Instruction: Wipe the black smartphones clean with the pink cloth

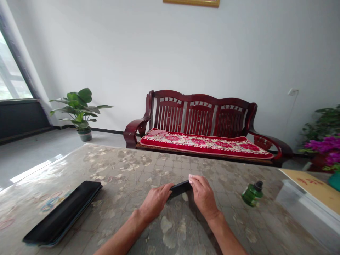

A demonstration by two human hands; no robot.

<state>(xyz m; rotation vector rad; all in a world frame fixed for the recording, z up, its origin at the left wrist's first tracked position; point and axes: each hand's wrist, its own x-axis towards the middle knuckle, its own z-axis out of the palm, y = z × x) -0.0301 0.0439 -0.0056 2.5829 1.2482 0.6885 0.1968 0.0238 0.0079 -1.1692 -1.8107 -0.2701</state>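
Above the table, my left hand (156, 201) is closed around the left end of a slim black rectangular object (181, 188), tilted with its right end higher. Its thin side faces me, so I cannot tell its exact kind. At the other end, my right hand (204, 194) pinches a small pale pink cloth or wipe (190, 178) against the object's edge. To the right stands a green bottle (252, 194) with a black cap. On the left lies a long black padded case or pouch (63, 210), with a lighter layer showing underneath.
A patterned cover lies over the table (127, 226). Coloured rubber bands (50, 203) are at the left. A clear plastic box (297, 203) and a tan printed board (313, 187) occupy the right side. Behind the table are a wooden bench (202, 113) and a potted plant (84, 134).
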